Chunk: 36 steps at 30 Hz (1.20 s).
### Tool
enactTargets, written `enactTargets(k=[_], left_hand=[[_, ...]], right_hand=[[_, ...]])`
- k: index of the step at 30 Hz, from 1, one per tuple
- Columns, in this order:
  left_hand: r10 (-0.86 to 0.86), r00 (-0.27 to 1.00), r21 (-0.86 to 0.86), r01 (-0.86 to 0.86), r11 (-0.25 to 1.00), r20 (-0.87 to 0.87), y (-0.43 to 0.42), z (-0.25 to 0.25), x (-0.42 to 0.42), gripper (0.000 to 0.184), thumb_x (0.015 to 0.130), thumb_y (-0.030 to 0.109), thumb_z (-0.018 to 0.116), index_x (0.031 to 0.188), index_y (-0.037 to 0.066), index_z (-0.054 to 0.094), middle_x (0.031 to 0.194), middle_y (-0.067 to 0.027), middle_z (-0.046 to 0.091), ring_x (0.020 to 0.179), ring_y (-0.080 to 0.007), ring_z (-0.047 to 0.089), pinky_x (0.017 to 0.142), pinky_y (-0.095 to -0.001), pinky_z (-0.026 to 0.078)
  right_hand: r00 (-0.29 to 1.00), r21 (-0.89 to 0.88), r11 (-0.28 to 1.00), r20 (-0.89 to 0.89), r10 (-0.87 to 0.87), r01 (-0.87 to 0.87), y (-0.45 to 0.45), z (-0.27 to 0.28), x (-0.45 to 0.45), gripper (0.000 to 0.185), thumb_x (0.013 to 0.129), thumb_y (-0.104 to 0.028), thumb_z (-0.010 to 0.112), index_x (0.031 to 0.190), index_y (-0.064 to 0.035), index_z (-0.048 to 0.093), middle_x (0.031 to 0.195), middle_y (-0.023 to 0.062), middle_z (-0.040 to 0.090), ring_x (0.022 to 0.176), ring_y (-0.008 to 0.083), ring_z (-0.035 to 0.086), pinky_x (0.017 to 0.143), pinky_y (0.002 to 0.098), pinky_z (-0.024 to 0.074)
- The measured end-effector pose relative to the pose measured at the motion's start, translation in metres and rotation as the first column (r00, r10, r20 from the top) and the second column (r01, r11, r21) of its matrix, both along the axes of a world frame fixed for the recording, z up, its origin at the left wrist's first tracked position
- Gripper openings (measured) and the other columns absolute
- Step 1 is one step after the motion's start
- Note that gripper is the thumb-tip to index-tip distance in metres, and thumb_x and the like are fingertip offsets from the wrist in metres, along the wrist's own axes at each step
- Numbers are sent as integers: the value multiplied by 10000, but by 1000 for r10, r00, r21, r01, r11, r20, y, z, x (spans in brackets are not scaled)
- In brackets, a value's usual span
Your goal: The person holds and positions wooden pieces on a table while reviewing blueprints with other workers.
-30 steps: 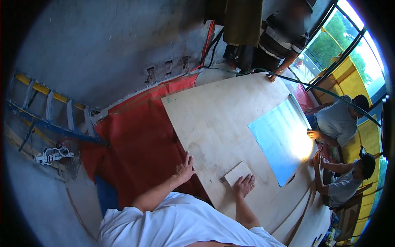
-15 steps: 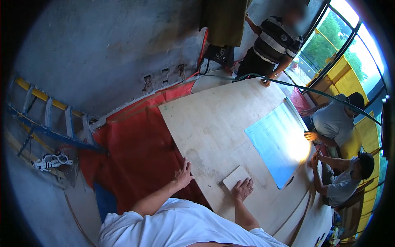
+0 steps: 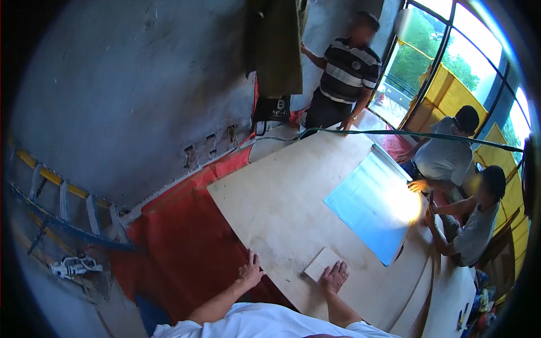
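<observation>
A large pale wooden board (image 3: 282,191) lies in front of me over a red sheet (image 3: 186,242). My left hand (image 3: 251,272) rests at the board's near left edge, fingers apart, holding nothing. Flat on a small light wooden block (image 3: 322,263) lies my right hand (image 3: 335,276), its fingers spread over the block's right part. A blue sheet of paper (image 3: 369,205) is spread on the board beyond the block, with a bright glare at its right side.
A person in a striped shirt (image 3: 348,70) touches the board's far corner. Two people in grey shirts (image 3: 445,158) are at the right edge. A green cable (image 3: 417,134) crosses above. A ladder (image 3: 62,197) leans at left.
The view has tilted upward, so the board and both hands appear lower. The person in the striped shirt now shows more fully. My hands keep their places on the board and block.
</observation>
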State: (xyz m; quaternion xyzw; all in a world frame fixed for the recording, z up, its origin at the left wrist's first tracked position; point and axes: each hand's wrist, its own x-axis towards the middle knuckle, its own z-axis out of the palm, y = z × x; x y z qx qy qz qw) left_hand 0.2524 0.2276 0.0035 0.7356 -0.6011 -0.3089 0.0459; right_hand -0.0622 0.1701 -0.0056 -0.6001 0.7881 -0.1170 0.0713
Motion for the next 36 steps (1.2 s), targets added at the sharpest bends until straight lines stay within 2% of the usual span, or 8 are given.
enactTargets(k=[4,10,16,19,27,36], left_hand=[[7,1000,-30,-7,1000,4,1,-6,-1,868,880,402,668,1517,45,199,1615,-200,-6,1176,-463,546,936,-607,452],[-3,1000,2,3,1000,18,0,0,-1,854,890,397,661,1517,45,200,1611,-216,-1,1188,-470,538,951,-605,446],[-7,1000,8,7,1000,29,-1,-2,-1,851,896,410,649,1525,47,204,1612,-216,-14,1195,-467,532,955,-605,442],[0,1000,11,0,1000,19,1,-3,-2,849,898,413,645,1526,47,206,1612,-215,-24,1193,-465,533,956,-606,441],[-9,1000,12,9,1000,24,-1,-5,-1,851,898,426,631,1521,48,193,1610,-217,-13,1139,-481,560,947,-609,442],[21,1000,-18,-21,1000,-13,0,-7,-3,854,887,375,659,1524,42,198,1605,-233,-21,1121,-479,565,912,-605,460]], right_hand=[[1000,-32,999,31,1,0,-1,-6,-3,621,930,-345,513,1436,-8,390,1553,185,291,1476,310,192,1182,543,112],[998,-16,1000,60,-1,2,-1,-6,-4,636,917,-338,525,1440,-6,383,1551,184,298,1481,311,178,1183,551,97],[998,-40,999,59,-11,13,-1,-10,-3,633,915,-341,521,1432,0,393,1547,187,303,1480,314,181,1183,553,103],[999,-6,1000,50,-1,1,2,-1,-1,625,941,-363,475,1450,-16,368,1555,171,282,1481,302,171,1180,537,116],[999,-29,1000,39,4,-2,1,-2,-1,621,937,-363,500,1431,-1,396,1546,194,302,1476,320,189,1181,550,113],[1000,-10,1000,-10,17,-17,0,-1,0,600,957,-363,465,1435,-7,400,1555,172,299,1471,313,203,1173,539,140]])
